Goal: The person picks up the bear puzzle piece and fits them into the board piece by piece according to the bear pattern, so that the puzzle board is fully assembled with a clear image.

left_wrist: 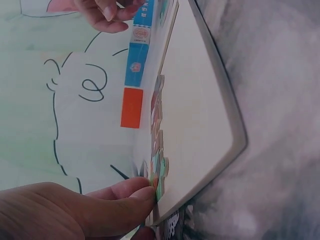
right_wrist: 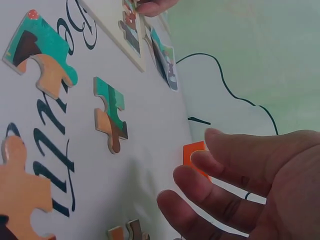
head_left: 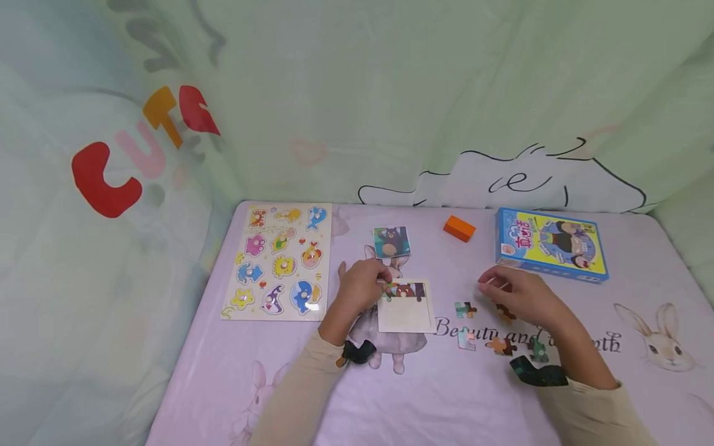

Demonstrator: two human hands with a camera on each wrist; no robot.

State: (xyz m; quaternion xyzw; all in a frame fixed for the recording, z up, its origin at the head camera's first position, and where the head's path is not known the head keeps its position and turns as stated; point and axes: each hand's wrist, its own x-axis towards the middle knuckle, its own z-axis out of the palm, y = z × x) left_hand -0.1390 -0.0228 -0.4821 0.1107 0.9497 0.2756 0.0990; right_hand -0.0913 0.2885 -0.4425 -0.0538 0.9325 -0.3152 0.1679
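On my feed, the square cream-coloured wooden puzzle tray [head_left: 404, 319] lies mid-worktop [head_left: 446, 396], on lavender cloth printed with rabbits, and holds a strip of jigsaw along its far side; I make out what look like three pieces there, showing a brown bear's face, while the near part is bare pale wood. The left hand's [head_left: 364, 284] grip is closed, thumb and finger pinching a thin green-edged puzzle piece [left_wrist: 160, 190] at the tray's far left corner. To the left I have one white peg board [head_left: 264, 261] with eleven coloured sea-animal shapes seated in it. One blue-and-yellow cardboard box [head_left: 549, 244] lies flat at the far right; I can't tell its contents. I count five loose puzzle pieces [head_left: 465, 310] right of the tray, thick-cut with knobs and sockets, printed in teal, brown, orange and pale pink, one partly hidden beneath the right hand [head_left: 521, 292]. That hand's grip is loose and unclosed, fingers softly bent and thumb apart, hovering just on the near side of the box. Beyond the tray I see one small square bear picture card [head_left: 392, 241], and one orange rectangular block [head_left: 460, 228] left of the box.
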